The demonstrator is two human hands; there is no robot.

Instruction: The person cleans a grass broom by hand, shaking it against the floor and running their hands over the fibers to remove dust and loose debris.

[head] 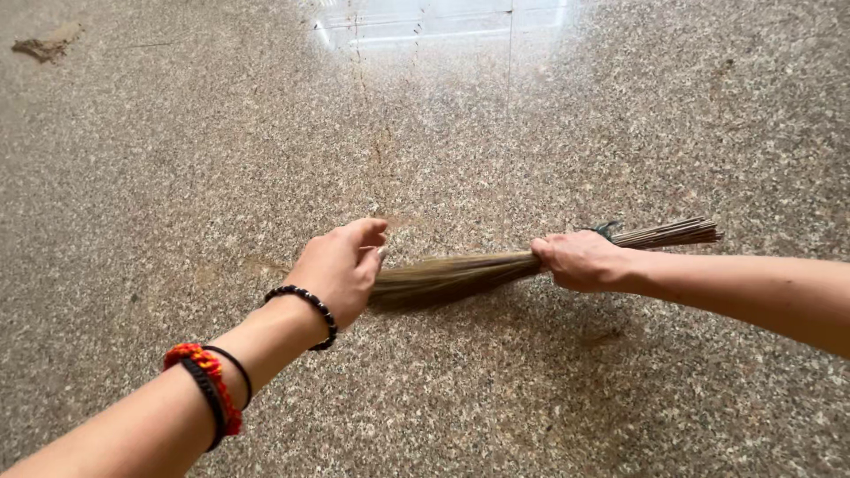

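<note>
A bundle broom of thin brown sticks (460, 273) lies level above a speckled stone floor (195, 159). My right hand (580, 259) is closed around it near the bound handle end, whose stick ends (673, 233) poke out to the right beside a green tie. My left hand (341, 265) presses against the loose brush tips, fingers curled over them. On my left wrist and forearm sit a black bead bracelet (310, 305) and red and black thread bands (208, 385).
A small heap of brown dirt (44, 44) sits at the far left of the floor. Bright window light reflects off the polished floor at the top middle (434, 22). A tile joint runs down from that glare.
</note>
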